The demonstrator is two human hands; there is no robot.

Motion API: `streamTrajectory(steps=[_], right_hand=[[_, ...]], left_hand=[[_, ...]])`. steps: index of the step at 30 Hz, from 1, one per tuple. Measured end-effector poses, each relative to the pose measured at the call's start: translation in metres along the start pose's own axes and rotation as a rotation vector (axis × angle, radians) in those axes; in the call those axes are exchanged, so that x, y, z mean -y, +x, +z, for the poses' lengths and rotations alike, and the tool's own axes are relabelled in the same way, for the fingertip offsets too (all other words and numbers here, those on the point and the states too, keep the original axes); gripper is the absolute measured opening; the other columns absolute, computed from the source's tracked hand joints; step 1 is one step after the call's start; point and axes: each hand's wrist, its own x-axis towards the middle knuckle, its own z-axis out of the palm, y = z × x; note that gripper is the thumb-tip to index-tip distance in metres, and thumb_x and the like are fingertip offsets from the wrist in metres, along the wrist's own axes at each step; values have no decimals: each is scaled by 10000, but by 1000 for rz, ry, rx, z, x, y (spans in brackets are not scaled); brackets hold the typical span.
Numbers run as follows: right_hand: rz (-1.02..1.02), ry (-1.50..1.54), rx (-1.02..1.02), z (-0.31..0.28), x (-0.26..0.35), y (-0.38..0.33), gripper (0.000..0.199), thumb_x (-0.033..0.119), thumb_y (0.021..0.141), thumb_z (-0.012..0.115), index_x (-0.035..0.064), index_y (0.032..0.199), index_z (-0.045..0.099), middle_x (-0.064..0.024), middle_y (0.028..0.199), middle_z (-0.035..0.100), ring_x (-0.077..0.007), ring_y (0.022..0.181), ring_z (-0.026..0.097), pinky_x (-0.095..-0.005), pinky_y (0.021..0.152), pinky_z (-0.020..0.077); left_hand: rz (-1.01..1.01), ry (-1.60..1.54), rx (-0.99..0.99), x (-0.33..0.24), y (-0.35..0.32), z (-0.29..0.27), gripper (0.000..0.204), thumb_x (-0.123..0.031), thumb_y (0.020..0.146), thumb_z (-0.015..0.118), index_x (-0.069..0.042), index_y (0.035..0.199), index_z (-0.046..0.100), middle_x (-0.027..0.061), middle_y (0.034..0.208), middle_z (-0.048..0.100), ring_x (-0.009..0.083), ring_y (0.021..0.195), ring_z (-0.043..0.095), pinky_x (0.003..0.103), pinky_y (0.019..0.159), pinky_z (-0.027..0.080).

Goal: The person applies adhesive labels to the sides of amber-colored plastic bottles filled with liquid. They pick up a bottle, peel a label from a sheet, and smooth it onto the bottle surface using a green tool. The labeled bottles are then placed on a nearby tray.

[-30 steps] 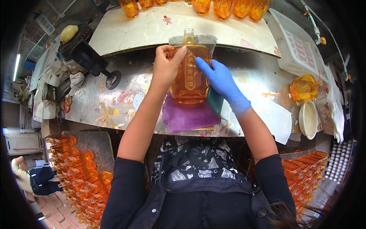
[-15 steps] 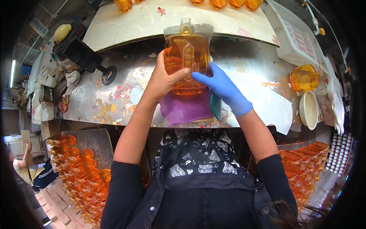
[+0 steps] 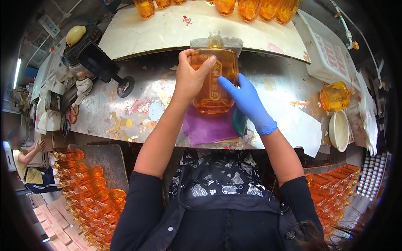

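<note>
Here, flat-sided glass bottle [image 3: 214, 72], purple cloth [image 3: 207, 129]

One bare left hand [image 3: 190, 79] and one blue-gloved right hand [image 3: 248, 100] hold one flat amber glass bottle [image 3: 209, 97]; at least seven rounded amber bottles [image 3: 249, 9] show at top, one squat amber bottle [image 3: 335, 96] at right, alongside one purple cloth [image 3: 209, 129], one oval cream bowl [image 3: 338, 131] and two banks of orange bottles [image 3: 90, 188], too numerous to count.
</note>
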Motion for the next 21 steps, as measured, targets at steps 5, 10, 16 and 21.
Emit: streamTrajectory(steps=[5, 10, 16, 21], right_hand=[[-5, 14, -44, 3, 6, -4, 468, 445, 890, 645, -15, 964, 600, -36, 800, 577, -89, 721, 493, -259, 652, 433], [35, -12, -52, 4, 8, -2, 470, 454, 898, 632, -13, 940, 597, -17, 774, 548, -81, 703, 461, -251, 631, 412], [-50, 116, -23, 5, -5, -6, 445, 427, 891, 651, -6, 976, 593, -28, 805, 563, -85, 733, 478, -259, 663, 426], [-40, 44, 6, 5, -15, -11, 601, 474, 845, 675, -53, 1109, 558, -130, 943, 644, -166, 849, 610, -315, 762, 495]], left_hand=[[-49, -50, 1, -8, -2, 2, 605, -276, 832, 754, 26, 1207, 388, 109, 1088, 568, 129, 962, 575, 265, 830, 492], [-33, -7, -22, -1, 4, 2, 604, -287, 836, 750, 22, 1206, 387, 107, 1087, 568, 128, 959, 575, 263, 827, 490], [-131, -110, 56, -16, -5, -3, 606, -254, 837, 747, 13, 1237, 380, 114, 1131, 562, 149, 1031, 561, 295, 905, 467], [-73, -145, 132, -13, -16, -6, 624, -217, 839, 740, 16, 1277, 363, 129, 1184, 552, 169, 1083, 557, 309, 940, 457]])
